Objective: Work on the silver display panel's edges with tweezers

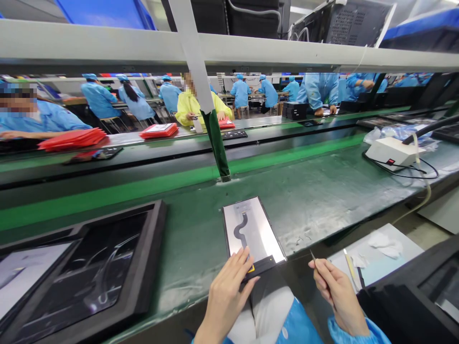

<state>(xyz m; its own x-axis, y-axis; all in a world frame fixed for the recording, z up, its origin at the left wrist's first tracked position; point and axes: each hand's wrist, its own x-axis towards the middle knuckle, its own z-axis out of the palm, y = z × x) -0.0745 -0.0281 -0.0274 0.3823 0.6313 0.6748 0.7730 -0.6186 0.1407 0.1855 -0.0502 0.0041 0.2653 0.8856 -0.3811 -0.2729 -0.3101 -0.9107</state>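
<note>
A flat display panel (256,224) with a silvery back lies at the near edge of the green bench. A dark, wavy flex cable (239,229) runs along it, and a black strip (267,264) crosses its near end. My left hand (231,286) rests on the panel's near left corner, fingers stretched out over the cable's lower part and thumb apart beside the near edge. To the right of the panel, in front of the bench, my right hand (333,289) pinches a thin pointed tool, seemingly tweezers (313,256); most of the tool is hidden by the fingers.
Left on the green bench (190,229) is a black foam tray (143,267) holding panels. A post (217,143) rises behind the panel. At right are a white box (394,152) with cables and a pale board (409,246) with wipes. Co-workers sit across the line.
</note>
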